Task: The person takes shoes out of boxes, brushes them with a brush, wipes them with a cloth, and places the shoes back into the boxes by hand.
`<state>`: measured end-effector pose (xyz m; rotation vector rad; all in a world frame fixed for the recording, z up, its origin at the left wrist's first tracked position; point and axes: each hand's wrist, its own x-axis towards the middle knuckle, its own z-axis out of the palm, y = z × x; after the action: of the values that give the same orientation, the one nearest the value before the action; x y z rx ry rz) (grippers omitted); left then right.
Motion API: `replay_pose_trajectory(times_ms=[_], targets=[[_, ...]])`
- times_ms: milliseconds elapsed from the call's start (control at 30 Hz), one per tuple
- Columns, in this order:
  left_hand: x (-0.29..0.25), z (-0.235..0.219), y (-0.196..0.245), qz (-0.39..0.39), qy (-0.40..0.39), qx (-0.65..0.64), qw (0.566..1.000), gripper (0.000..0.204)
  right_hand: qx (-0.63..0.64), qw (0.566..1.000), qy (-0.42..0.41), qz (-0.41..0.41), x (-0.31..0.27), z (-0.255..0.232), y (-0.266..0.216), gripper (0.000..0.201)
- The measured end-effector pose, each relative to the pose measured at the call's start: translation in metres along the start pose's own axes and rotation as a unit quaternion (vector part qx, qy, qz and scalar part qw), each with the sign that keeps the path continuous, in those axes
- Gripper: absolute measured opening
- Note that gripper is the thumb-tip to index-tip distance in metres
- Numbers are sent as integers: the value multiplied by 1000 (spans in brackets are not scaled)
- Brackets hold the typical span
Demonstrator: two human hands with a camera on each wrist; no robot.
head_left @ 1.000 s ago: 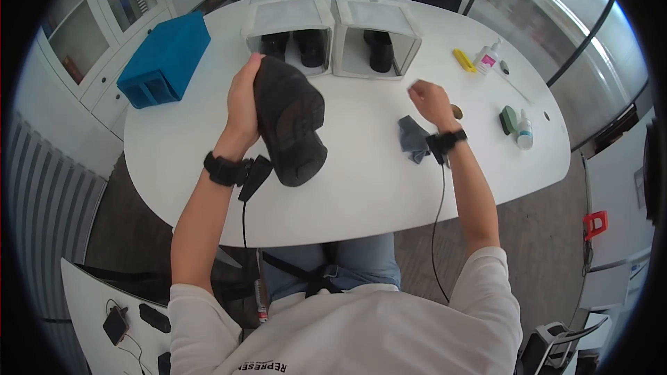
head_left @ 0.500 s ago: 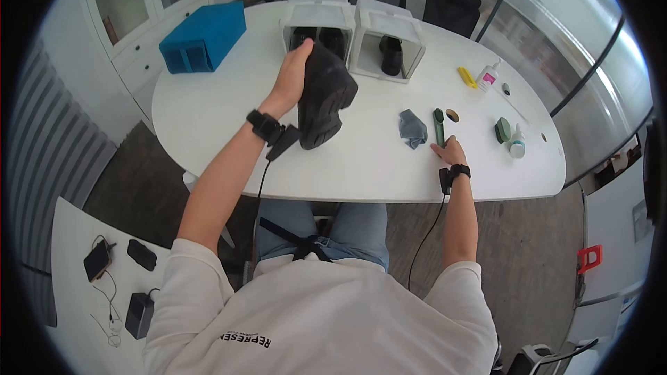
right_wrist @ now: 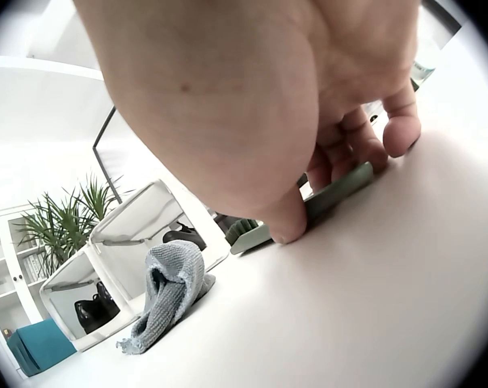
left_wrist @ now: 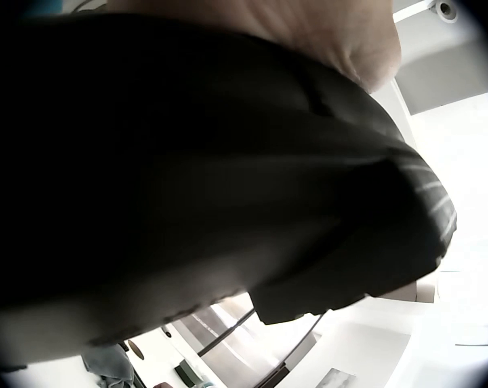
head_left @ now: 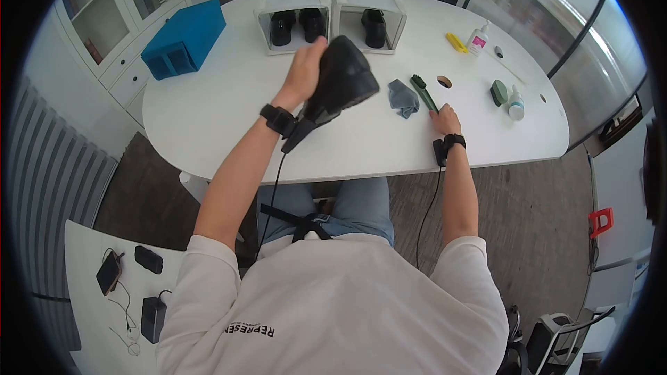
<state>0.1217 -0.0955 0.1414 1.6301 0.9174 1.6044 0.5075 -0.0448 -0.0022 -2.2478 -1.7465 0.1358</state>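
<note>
A black leather shoe [head_left: 345,76] is held up over the table by my left hand [head_left: 303,73]; in the left wrist view the dark shoe [left_wrist: 228,186] fills most of the picture, with part of the hand [left_wrist: 333,36] above it. Low at the table's right, my right hand [head_left: 446,121] pinches the handle of a green brush [head_left: 424,92]. The right wrist view has the thumb [right_wrist: 288,220] on one side of the brush handle [right_wrist: 341,191] and the fingers on the other, close over the tabletop. A crumpled grey-blue cloth [head_left: 404,98] lies left of the brush.
Two white shoe boxes [head_left: 399,31] with open fronts hold black shoes at the back. A blue fabric box [head_left: 186,38] stands back left. Toward the right are a pump bottle [head_left: 479,39], yellow object [head_left: 456,43], green block-shaped brush [head_left: 499,93] and small bottle [head_left: 516,107].
My right hand has come down from above the cloth onto the green brush's handle, and the brush has swung to a slant. The shoe has turned in my left hand, its sole now facing less toward the head camera.
</note>
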Motion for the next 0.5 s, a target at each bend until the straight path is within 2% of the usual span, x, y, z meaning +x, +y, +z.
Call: replay_pose_trajectory(times_ms=[33,67,167,233,267,300,333,367,433,467,500], targets=[[-2,4,0,72,-9,114,991,56,-1,1000,0,-1,-2,-1,0,48],[-9,9,-1,38,-29,116,992,56,-3,1000,1,1,-3,-1,0,48],[-13,13,0,91,-107,189,972,55,0,1000,3,6,-6,0,-5,47],[-3,2,-9,219,-23,193,956,56,-1,1000,5,5,-7,-5,-2,47],[1,-12,-7,203,32,192,959,55,0,1000,5,1,-7,-5,-1,47],[14,-36,-12,107,50,206,971,56,4,1000,4,-3,-7,-4,-2,47],[19,-54,-22,159,124,221,954,58,1,1000,13,-12,-8,-3,-2,44],[23,-77,-21,31,112,143,983,61,5,1000,9,-15,-7,-1,-1,44],[18,-102,-25,-51,144,6,988,58,-7,999,23,-24,-6,2,3,40],[15,-108,-27,-49,148,10,988,58,3,997,51,-65,-2,8,10,37],[10,-111,-30,-38,155,-4,987,56,6,996,53,-71,6,8,17,37]])
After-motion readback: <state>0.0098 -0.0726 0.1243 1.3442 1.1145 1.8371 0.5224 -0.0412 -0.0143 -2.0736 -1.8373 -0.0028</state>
